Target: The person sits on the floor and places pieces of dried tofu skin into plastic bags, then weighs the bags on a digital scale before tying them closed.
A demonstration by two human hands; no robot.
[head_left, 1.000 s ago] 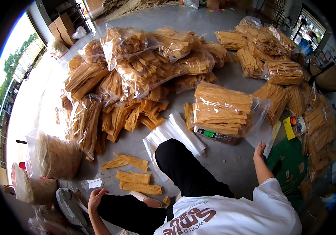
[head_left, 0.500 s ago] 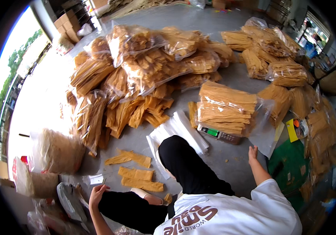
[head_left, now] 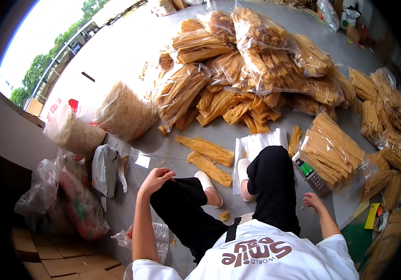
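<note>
My left hand (head_left: 157, 179) hovers at my bent left knee, fingers loosely bent and holding nothing. My right hand (head_left: 312, 200) hangs beside my right leg, fingers slightly curled and empty, below a bag of tan dried strips (head_left: 329, 147) lying on a digital scale (head_left: 317, 184). A stack of clear plastic bags (head_left: 268, 135) lies beyond my right knee. Loose tan strips (head_left: 205, 149) rest on the grey floor past my left foot. Ahead rises a large heap of bagged strips (head_left: 263, 56).
More bagged strips (head_left: 387, 112) line the right. At left stand two big pale sacks (head_left: 125, 112), crumpled plastic bags (head_left: 76, 200), and cardboard boxes (head_left: 65, 261) in the lower corner. A yellow box (head_left: 373, 215) sits near a green mat (head_left: 354, 242). Bright open ground and trees show at upper left.
The view has swung left, shifting the heap rightward and bringing the boxes and both slippered feet into sight. My hands stay beside my legs, still empty.
</note>
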